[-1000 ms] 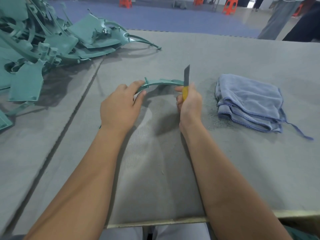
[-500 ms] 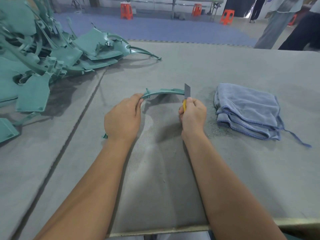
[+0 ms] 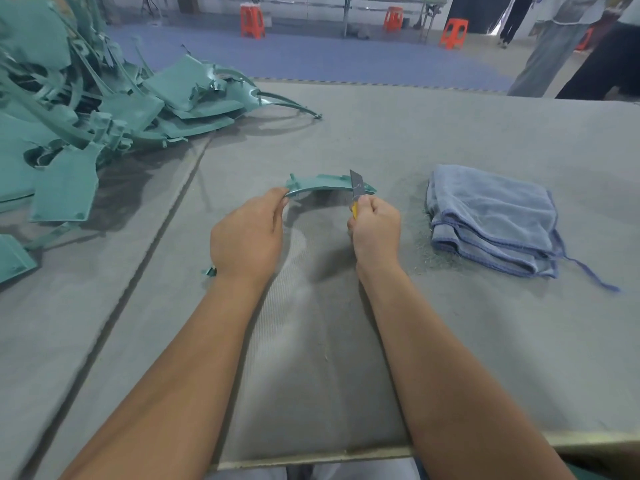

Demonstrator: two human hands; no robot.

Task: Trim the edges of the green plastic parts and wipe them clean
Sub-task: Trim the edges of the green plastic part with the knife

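A curved green plastic part point(image 3: 320, 183) arches just above the grey table in front of me. My left hand point(image 3: 247, 233) grips its left end, and a small tip of the part pokes out below my wrist. My right hand point(image 3: 375, 226) grips a yellow-handled utility knife point(image 3: 356, 190), whose blade stands upright against the part's right end. A folded blue cloth point(image 3: 491, 220) lies on the table to the right of my right hand.
A big heap of green plastic parts point(image 3: 86, 109) fills the table's far left. A seam point(image 3: 166, 220) runs diagonally across the grey table cover. The near table edge point(image 3: 311, 459) is below my forearms. People stand at the far right, orange stools beyond.
The blade now shows shorter above my right hand and sits lower against the part's right end. Both hands keep their grip; the view has tilted up a little.
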